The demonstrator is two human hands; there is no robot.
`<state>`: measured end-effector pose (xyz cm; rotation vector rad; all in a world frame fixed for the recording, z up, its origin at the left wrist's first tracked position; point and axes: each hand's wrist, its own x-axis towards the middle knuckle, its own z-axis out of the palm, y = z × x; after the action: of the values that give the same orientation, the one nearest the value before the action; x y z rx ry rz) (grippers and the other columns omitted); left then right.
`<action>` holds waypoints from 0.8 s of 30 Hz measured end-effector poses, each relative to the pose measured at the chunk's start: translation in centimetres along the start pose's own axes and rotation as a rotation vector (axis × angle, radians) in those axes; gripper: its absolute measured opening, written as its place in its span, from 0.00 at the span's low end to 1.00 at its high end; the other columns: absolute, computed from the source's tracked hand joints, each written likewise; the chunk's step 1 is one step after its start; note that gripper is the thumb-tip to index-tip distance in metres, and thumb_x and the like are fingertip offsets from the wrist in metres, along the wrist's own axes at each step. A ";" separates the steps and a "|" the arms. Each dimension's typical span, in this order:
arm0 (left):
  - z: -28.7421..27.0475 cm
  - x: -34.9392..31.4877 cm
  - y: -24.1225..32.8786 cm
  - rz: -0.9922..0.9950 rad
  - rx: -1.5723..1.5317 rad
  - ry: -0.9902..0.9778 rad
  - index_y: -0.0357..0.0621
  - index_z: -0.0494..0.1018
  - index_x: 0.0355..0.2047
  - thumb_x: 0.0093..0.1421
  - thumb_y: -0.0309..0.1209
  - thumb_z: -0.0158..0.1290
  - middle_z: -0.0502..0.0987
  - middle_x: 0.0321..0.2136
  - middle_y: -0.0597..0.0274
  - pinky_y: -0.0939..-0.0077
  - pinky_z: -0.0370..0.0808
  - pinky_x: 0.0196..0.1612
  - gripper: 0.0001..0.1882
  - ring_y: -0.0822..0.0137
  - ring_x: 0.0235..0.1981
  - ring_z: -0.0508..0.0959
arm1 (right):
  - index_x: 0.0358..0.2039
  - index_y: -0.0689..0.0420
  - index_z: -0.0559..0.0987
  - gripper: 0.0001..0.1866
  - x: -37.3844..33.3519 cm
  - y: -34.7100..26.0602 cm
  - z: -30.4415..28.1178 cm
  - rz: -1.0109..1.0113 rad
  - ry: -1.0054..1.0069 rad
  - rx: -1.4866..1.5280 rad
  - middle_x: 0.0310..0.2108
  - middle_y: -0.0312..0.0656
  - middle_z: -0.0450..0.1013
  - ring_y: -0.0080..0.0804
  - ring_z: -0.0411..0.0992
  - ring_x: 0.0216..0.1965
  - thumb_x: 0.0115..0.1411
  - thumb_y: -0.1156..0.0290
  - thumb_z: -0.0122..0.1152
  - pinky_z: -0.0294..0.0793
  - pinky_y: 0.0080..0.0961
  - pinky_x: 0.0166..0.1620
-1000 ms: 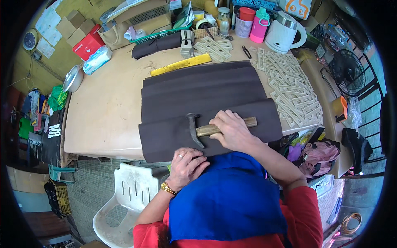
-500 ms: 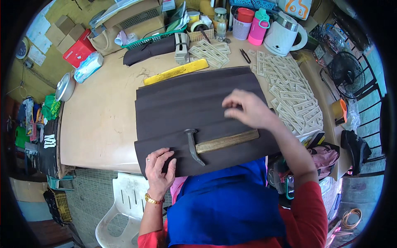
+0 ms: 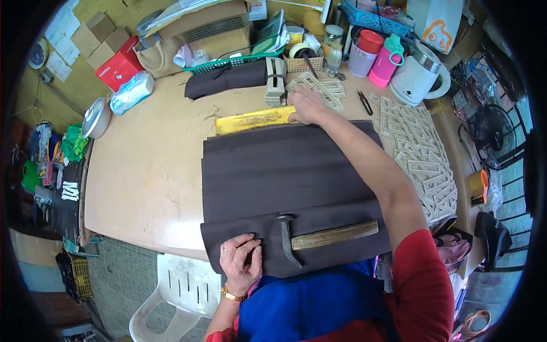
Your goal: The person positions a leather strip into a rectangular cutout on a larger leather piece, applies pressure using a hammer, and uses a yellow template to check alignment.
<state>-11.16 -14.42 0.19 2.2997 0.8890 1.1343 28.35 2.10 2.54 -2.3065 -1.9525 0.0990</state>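
Dark brown sheet (image 3: 290, 171): dull, soft-looking, whether cloth or leather could not tell. Roughly rectangular, with creases running crosswise and a wider band along the near side. It lay on the pale table (image 3: 142, 182), under the left fingers and just on the near side of the right ones.

Hammer (image 3: 286, 242) on the near band, right of the left fingers and apart from them: dark metal head, one end flat and round, the other tapering in a curve; straight wooden handle, worn and grained, pointing away from those fingers.

Yellow bar (image 3: 250, 121): long, flat, scuffed, along the sheet's far edge, its right end beneath the right hand.

Left hand (image 3: 240, 263): fingers half bent, a gap between thumb and fingertips, tips resting on the sheet near its lower left corner.

Right hand (image 3: 306, 106): fingers bent over the bar's end, thumb at its near side; could not tell whether they had closed on it.

Just beyond the right fingers, flat pale frames (image 3: 333, 90) in a loose heap; left of them, a strapped stack (image 3: 275, 77). Black snips (image 3: 364, 102) to their right.
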 end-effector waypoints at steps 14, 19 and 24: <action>-4.2 7.8 1.1 -0.138 -0.103 -0.052 0.37 0.79 0.40 0.57 0.22 0.61 0.78 0.43 0.49 0.64 0.77 0.47 0.09 0.54 0.44 0.80 | 0.48 0.64 0.76 0.15 -14.1 2.4 -9.5 -0.075 -0.154 1.084 0.37 0.36 0.76 0.20 0.73 0.41 0.60 0.81 0.63 0.72 0.22 0.49; -2.6 13.6 2.5 -0.070 0.197 -0.367 0.37 0.77 0.47 0.52 0.26 0.67 0.78 0.44 0.50 0.60 0.78 0.49 0.21 0.49 0.45 0.79 | 0.51 0.57 0.75 0.22 -19.6 2.6 -7.4 -0.117 0.223 0.136 0.42 0.45 0.73 0.45 0.74 0.45 0.56 0.71 0.71 0.74 0.40 0.48; 0.0 14.5 2.0 -0.143 0.397 -0.441 0.36 0.73 0.57 0.47 0.29 0.72 0.76 0.46 0.50 0.59 0.77 0.50 0.37 0.49 0.46 0.78 | 0.49 0.58 0.76 0.23 -25.1 0.8 -6.9 0.116 0.089 0.233 0.46 0.46 0.71 0.50 0.72 0.50 0.54 0.67 0.73 0.72 0.44 0.52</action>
<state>-3.73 -5.67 9.22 2.5945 1.1488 0.3829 25.78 -23.06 8.61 -2.2293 -1.6676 0.2175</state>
